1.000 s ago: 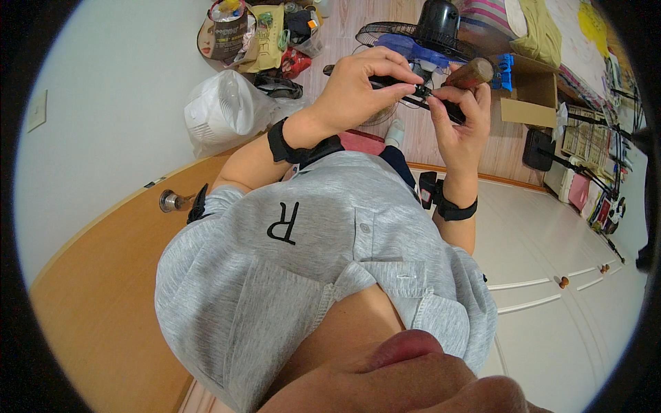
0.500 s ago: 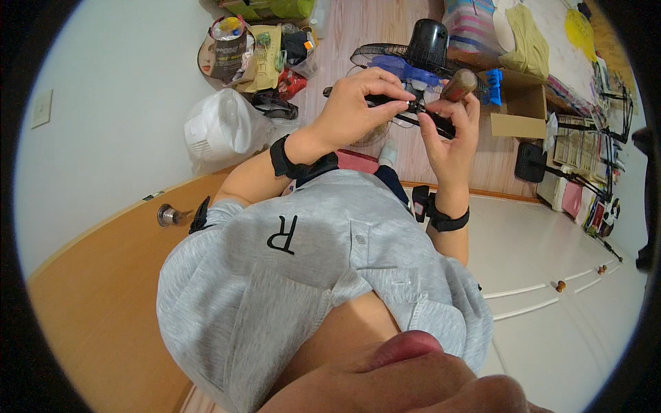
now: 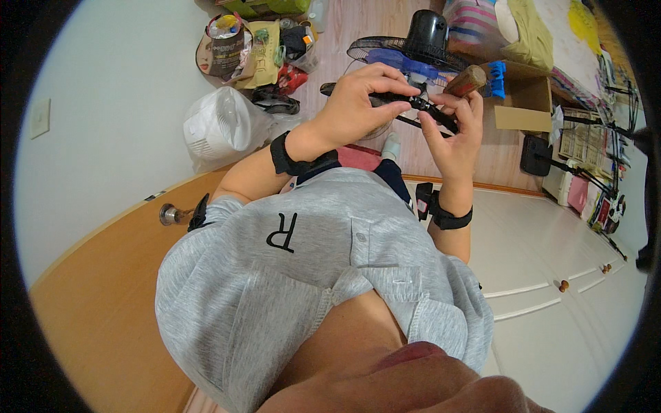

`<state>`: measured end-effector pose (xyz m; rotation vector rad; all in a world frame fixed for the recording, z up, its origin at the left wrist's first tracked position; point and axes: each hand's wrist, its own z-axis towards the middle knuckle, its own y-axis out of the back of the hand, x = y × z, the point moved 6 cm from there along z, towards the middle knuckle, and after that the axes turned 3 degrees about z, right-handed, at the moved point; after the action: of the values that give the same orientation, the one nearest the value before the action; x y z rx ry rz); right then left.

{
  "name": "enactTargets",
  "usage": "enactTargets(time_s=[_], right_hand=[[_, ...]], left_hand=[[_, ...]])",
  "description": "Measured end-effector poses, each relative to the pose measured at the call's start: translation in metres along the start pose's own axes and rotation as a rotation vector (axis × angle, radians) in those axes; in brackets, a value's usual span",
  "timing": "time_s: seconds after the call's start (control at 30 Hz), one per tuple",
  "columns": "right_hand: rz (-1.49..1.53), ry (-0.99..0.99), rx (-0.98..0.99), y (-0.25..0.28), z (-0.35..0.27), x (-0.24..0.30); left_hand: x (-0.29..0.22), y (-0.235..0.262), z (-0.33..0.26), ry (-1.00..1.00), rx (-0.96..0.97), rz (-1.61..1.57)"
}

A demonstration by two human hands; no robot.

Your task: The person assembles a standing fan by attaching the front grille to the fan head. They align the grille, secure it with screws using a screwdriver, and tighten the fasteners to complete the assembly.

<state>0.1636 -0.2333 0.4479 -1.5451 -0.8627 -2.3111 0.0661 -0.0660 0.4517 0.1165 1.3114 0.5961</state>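
Black part (image 3: 418, 103) above wood-grain floor (image 3: 499, 155); pale wall (image 3: 103, 103) left.

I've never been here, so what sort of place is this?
Probably a room in someone's home, judging by the wooden door, the light switch and the white panels with round knobs.

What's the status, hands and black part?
Left hand at black part, grip unclear. Right hand holding brown-handled tool and black part. Fan beyond them; no obstruction visible.
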Motion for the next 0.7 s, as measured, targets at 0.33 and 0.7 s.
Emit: enactTargets(time_s=[0.33,0.7], right_hand=[[-0.077,0.052,0.082,0.02,0.014,-0.024],[0.005,-0.014,0.077,0.041,0.017,-0.036]], left_hand=[[0.0,-0.028,0.015,0.063,0.025,0.091],[0.002,-0.044,0.03,0.032,0.028,0.113]])
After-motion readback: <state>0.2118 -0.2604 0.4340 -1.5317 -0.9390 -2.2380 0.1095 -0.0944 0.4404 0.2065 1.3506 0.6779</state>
